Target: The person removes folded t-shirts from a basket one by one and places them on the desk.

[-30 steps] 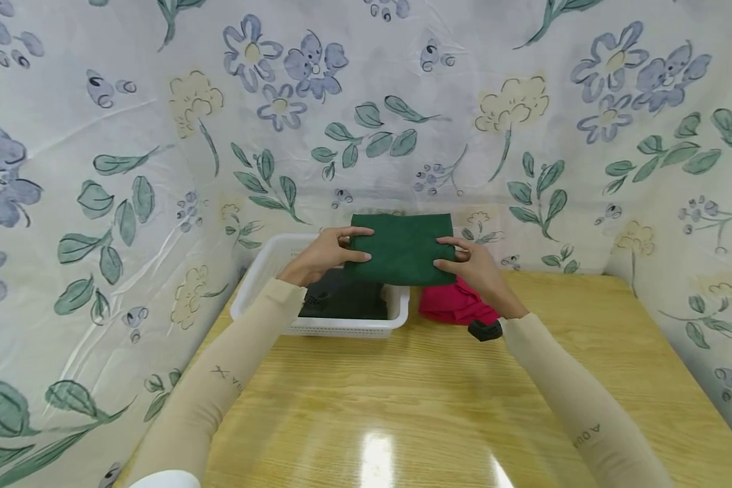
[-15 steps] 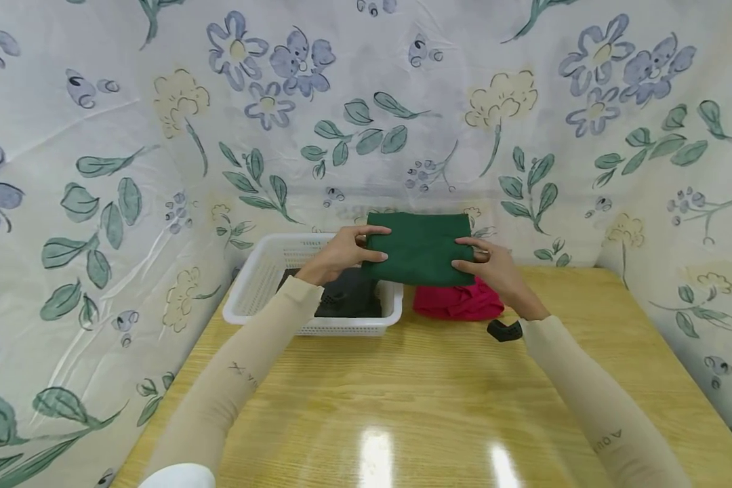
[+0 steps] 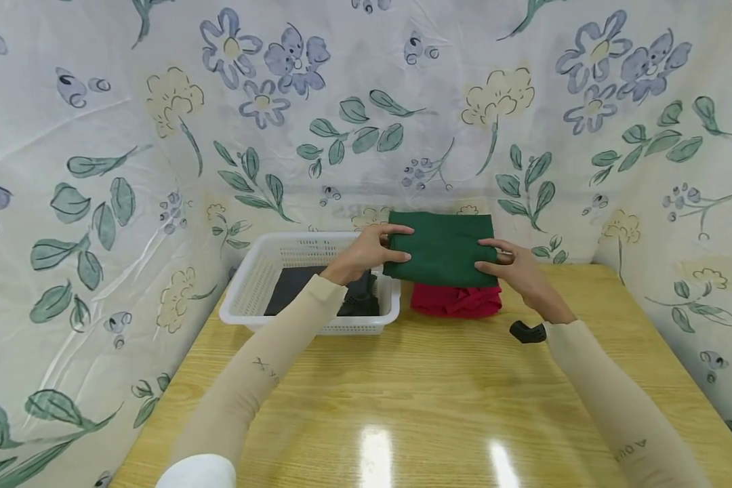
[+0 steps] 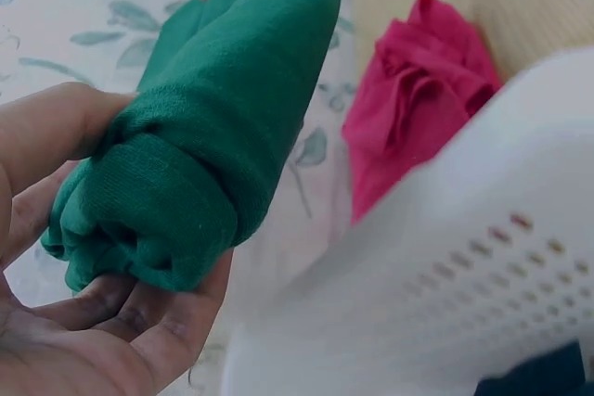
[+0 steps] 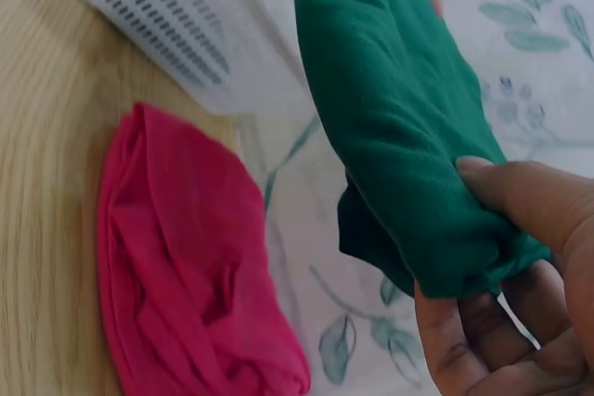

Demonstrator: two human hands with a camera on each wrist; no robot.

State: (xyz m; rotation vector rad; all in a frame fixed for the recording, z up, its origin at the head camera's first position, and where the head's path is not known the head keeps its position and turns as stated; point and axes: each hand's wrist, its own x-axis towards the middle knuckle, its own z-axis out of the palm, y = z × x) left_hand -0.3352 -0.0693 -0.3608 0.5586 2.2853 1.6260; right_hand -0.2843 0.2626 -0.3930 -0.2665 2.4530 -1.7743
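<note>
Green cloth (image 3: 444, 248), folded, one: pinched at either end by your left hand (image 3: 369, 253) and right hand (image 3: 520, 270), long axis crosswise between them; raised, apart from the red cloth (image 3: 456, 303); left hand nearer the white basket (image 3: 366, 324).

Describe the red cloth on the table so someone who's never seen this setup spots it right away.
Start at the wood-grain table and find the white perforated basket near its far edge. Just right of that basket, on the tabletop, lies the loosely folded red cloth. Its colour sets it apart from the green cloth held up off the table.
</note>
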